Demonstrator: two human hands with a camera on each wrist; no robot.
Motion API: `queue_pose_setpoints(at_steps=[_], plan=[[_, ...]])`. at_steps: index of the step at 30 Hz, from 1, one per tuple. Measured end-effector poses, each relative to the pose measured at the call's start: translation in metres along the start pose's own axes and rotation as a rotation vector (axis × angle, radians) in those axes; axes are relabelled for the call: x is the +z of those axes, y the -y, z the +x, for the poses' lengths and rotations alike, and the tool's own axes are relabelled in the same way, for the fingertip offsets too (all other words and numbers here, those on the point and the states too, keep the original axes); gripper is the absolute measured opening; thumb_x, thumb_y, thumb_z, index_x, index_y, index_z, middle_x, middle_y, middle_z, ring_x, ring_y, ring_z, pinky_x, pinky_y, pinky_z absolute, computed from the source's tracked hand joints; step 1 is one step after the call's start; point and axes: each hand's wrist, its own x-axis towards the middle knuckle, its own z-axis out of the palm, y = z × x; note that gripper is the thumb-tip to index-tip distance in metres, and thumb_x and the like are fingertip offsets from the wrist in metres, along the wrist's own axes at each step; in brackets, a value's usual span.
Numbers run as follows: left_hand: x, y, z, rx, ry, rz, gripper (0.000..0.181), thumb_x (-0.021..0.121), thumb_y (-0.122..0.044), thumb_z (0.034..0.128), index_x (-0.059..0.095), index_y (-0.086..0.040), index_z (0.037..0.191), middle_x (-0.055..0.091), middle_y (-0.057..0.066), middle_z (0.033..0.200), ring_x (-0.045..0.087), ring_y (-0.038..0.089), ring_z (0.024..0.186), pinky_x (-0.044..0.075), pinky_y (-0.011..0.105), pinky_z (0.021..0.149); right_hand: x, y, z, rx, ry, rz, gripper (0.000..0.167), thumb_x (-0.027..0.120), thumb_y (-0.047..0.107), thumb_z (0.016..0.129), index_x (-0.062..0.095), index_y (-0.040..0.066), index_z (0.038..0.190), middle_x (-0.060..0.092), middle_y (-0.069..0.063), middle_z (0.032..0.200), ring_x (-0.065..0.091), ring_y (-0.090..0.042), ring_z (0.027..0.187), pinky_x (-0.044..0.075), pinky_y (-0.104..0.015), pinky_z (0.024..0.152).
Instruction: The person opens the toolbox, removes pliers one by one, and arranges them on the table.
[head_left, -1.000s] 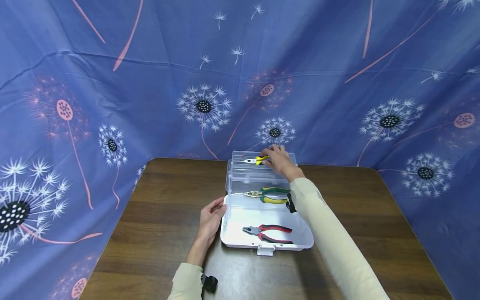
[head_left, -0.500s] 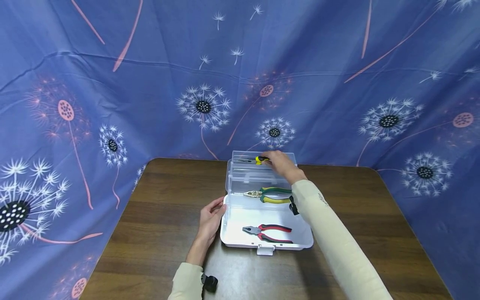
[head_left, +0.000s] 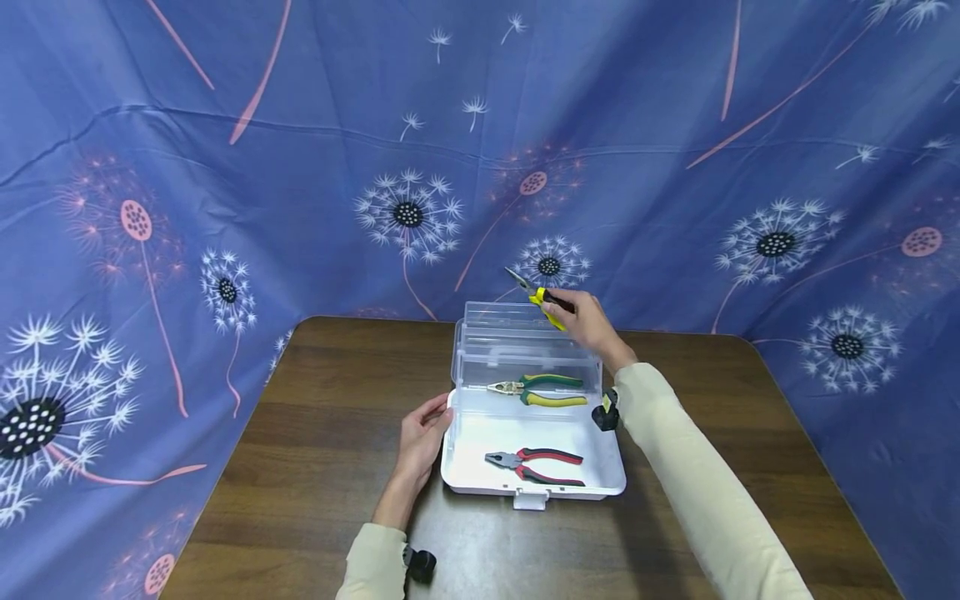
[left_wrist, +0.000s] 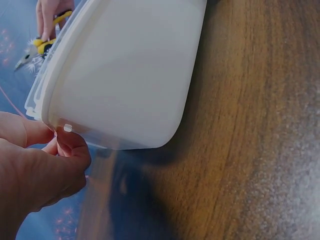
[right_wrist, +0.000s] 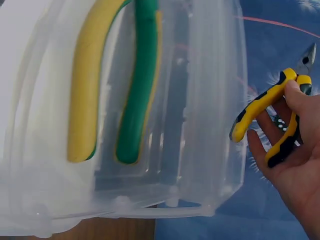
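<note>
While gripping the yellow pliers (head_left: 540,296) by the handles in the right hand (head_left: 592,323), held them up by the far end of the clear lid (head_left: 487,335), well apart from the left hand (head_left: 422,433). Pointed the nose left, on a slant. Lower down, pinched the box (head_left: 468,450) by its left rim with that other hand.

Yellow-and-black pliers (head_left: 537,295) show mid-frame; lower down, green-and-yellow pliers (head_left: 514,387), then red-and-black pliers (head_left: 517,462) (grey-headed); the blue cloth (head_left: 300,208) across the upper frame carries white and pink dandelions (head_left: 407,214).
</note>
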Motion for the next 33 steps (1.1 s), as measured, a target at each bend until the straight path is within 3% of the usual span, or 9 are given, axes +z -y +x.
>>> queue_pose_setpoints(at_steps=[5, 9, 16, 24, 27, 33], plan=[[0.001, 0.001, 0.000, -0.001, -0.001, -0.008, 0.037, 0.063, 0.000, 0.0988, 0.060, 0.011, 0.134, 0.062, 0.026, 0.126, 0.063, 0.020, 0.103, 0.051, 0.016, 0.083, -0.013, 0.005, -0.004, 0.018, -0.030, 0.137, 0.054, 0.054, 0.026, 0.108, 0.041, 0.002, 0.155, 0.054, -0.025, 0.146, 0.058, -0.039, 0.128, 0.049, -0.050, 0.103], [0.000, 0.001, 0.001, -0.006, -0.005, -0.002, 0.037, 0.063, 0.000, 0.0991, 0.061, 0.010, 0.134, 0.062, 0.025, 0.126, 0.063, 0.019, 0.103, 0.051, 0.017, 0.084, -0.024, 0.002, -0.011, 0.018, -0.025, 0.226, 0.053, 0.055, 0.023, 0.108, 0.043, 0.000, 0.154, 0.056, -0.027, 0.142, 0.060, -0.040, 0.124, 0.051, -0.045, 0.101], [0.000, 0.002, 0.001, -0.011, -0.006, 0.012, 0.036, 0.064, -0.002, 0.0996, 0.061, 0.009, 0.134, 0.062, 0.024, 0.126, 0.063, 0.020, 0.104, 0.051, 0.018, 0.084, -0.041, -0.016, -0.036, 0.070, -0.038, 0.239, 0.054, 0.058, 0.027, 0.106, 0.046, -0.001, 0.151, 0.061, -0.028, 0.135, 0.065, -0.037, 0.115, 0.056, -0.038, 0.093], [0.000, 0.000, 0.000, -0.019, 0.005, 0.000, 0.038, 0.064, -0.002, 0.0998, 0.059, 0.011, 0.136, 0.061, 0.027, 0.129, 0.062, 0.022, 0.107, 0.050, 0.016, 0.083, -0.051, -0.045, -0.074, 0.167, -0.133, 0.353, 0.059, 0.059, 0.031, 0.106, 0.045, -0.002, 0.152, 0.057, -0.030, 0.139, 0.070, -0.008, 0.099, 0.056, -0.030, 0.090], [0.001, -0.001, -0.001, -0.020, 0.002, -0.001, 0.038, 0.065, -0.002, 0.0996, 0.060, 0.010, 0.136, 0.061, 0.026, 0.129, 0.062, 0.021, 0.106, 0.050, 0.016, 0.082, -0.052, -0.058, -0.088, 0.189, -0.162, 0.388, 0.062, 0.060, 0.031, 0.105, 0.043, -0.005, 0.152, 0.063, -0.021, 0.134, 0.069, -0.001, 0.095, 0.056, -0.028, 0.090], [0.000, 0.000, 0.000, -0.018, -0.003, 0.003, 0.038, 0.065, -0.003, 0.0992, 0.061, 0.009, 0.135, 0.062, 0.025, 0.127, 0.063, 0.019, 0.104, 0.050, 0.016, 0.082, -0.051, -0.084, -0.113, 0.203, -0.212, 0.505, 0.065, 0.062, 0.026, 0.105, 0.037, -0.012, 0.151, 0.070, 0.015, 0.102, 0.070, -0.001, 0.090, 0.057, -0.025, 0.084]])
